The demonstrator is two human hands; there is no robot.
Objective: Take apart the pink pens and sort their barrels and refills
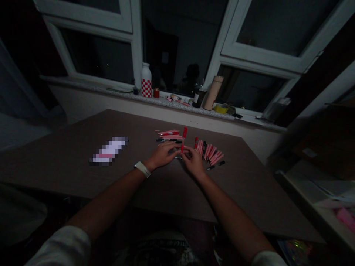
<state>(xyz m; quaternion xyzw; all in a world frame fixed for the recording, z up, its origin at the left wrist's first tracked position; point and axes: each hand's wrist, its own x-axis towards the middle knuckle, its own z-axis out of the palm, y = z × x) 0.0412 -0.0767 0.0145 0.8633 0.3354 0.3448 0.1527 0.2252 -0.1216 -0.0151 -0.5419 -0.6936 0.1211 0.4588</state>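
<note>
Both my hands meet over the middle of a brown table (83, 177). My left hand (162, 154), with a white watch on its wrist, and my right hand (193, 159) are closed together on a red pen (183, 138) that points away from me. To the left of the pen lies a stack of red and pink pens (169, 135). A row of more red and pink pens (210, 152) lies to the right, with small black parts (217, 164) beside it.
A blurred pink and white flat item (109, 150) lies on the table's left part. The windowsill (116, 90) behind holds a red-checked white bottle (146, 80), a small red jar (156, 92), a tan tube (213, 92) and a yellow tape roll (221, 108). A shelf (318, 192) stands to the right.
</note>
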